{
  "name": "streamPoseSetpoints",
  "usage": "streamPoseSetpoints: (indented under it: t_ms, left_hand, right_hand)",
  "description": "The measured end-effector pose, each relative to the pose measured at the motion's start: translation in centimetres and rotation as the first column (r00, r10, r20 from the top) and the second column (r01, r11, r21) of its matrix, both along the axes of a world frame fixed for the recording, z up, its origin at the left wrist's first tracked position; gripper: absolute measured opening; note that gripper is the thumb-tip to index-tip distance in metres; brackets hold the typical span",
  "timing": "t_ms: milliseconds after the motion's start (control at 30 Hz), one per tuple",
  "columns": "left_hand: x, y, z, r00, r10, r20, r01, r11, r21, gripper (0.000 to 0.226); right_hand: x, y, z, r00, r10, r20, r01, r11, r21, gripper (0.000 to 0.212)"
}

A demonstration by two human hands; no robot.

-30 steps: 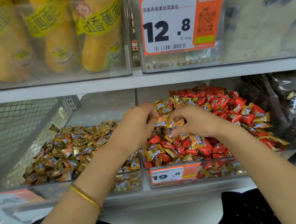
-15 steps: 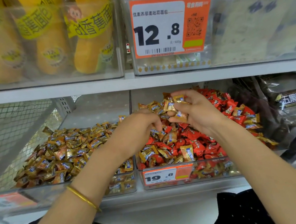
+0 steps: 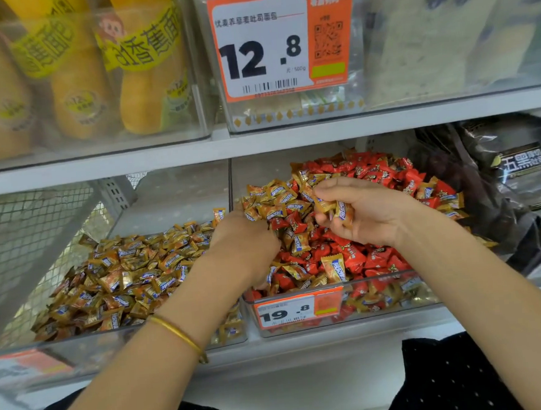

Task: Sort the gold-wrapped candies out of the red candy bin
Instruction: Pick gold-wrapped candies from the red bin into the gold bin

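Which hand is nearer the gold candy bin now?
Left. The left hand is beside the gold candy bin; the right hand holds candies farther right, over the red bin.

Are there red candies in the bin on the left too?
No, the left bin shows only gold-wrapped candies, while the red candies all lie in the right bin.

white shop shelving (image 3: 290,139); wire mesh panel (image 3: 25,241) at left; even light
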State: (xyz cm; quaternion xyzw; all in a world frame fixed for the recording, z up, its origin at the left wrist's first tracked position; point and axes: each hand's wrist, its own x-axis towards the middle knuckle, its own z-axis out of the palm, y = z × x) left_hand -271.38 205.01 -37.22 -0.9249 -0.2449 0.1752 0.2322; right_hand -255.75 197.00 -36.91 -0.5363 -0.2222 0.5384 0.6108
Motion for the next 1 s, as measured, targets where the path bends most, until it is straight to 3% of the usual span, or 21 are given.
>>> streamPoseSetpoints:
  t_ms: [67,167,233,300,433,533,567,600,700,733,800,900,1000]
  left_hand:
    - [0.7,-0.2,0.1,0.998,0.046,-0.041,-0.046,0.999,0.02,0.027]
    - [1.4,-0.2,-0.1,0.992,0.089,-0.088,-0.087,0.996,0.021,0.019]
    - [1.6,-0.2,-0.2,0.992,0.1,-0.075,-0.1,0.995,0.008,0.016]
    - [1.6,-0.3,-0.1,0.993,0.109,-0.038,-0.109,0.994,-0.01,0.013]
    - [1.5,-0.1,0.0,0.993,0.088,0.077,-0.083,0.994,-0.07,0.011]
    - [1.5,1.0,-0.1,0.974,0.027,0.225,0.015,0.983,-0.185,0.026]
    - [1.4,1.4,0.1,0.95,0.033,0.309,0.045,0.969,-0.243,0.031]
    - [1.2,1.7,0.3,0.912,0.06,0.407,0.074,0.949,-0.305,0.033]
    - [0.3,2.1,1.1,0.709,0.237,0.665,0.166,0.859,-0.484,0.03]
    - [-0.2,2.0,1.2,0.63,0.33,0.703,0.194,0.809,-0.554,0.028]
    - [-0.9,1.8,1.3,0.502,0.512,0.697,0.253,0.684,-0.684,0.025]
    - [-1.5,1.6,1.3,0.339,0.737,0.585,0.395,0.453,-0.799,0.021]
    - [-2.0,1.7,1.4,0.218,0.884,0.415,0.59,0.22,-0.777,0.016]
  right_hand:
    - [0.0,-0.3,0.0,0.997,-0.001,0.081,0.002,1.0,-0.017,0.018]
    - [0.1,-1.0,0.0,0.896,0.064,0.439,-0.04,0.997,-0.064,0.022]
    - [0.3,-1.4,-0.1,0.713,0.175,0.679,-0.113,0.984,-0.135,0.016]
    - [0.1,-1.9,-0.2,0.509,0.31,0.803,-0.188,0.95,-0.248,0.009]
    - [-0.7,-1.8,-1.0,0.148,0.46,0.876,-0.22,0.879,-0.424,0.022]
    - [-1.0,-1.6,-1.5,-0.1,0.465,0.879,-0.163,0.864,-0.476,0.02]
    - [-0.9,-1.6,-1.5,-0.118,0.441,0.89,-0.162,0.876,-0.455,0.017]
    - [-0.8,-1.7,-1.5,-0.076,0.416,0.906,-0.175,0.889,-0.423,0.016]
    - [-0.1,-1.8,-1.1,0.268,0.324,0.907,-0.229,0.936,-0.267,0.017]
    - [0.1,-1.8,-0.8,0.35,0.285,0.892,-0.226,0.95,-0.215,0.017]
    - [0.3,-1.3,-0.5,0.423,0.2,0.884,-0.207,0.971,-0.121,0.013]
    - [-0.2,0.4,-0.3,0.336,0.148,0.93,-0.193,0.977,-0.086,0.014]
    - [-1.3,2.3,-0.8,0.068,0.285,0.956,-0.242,0.934,-0.262,0.023]
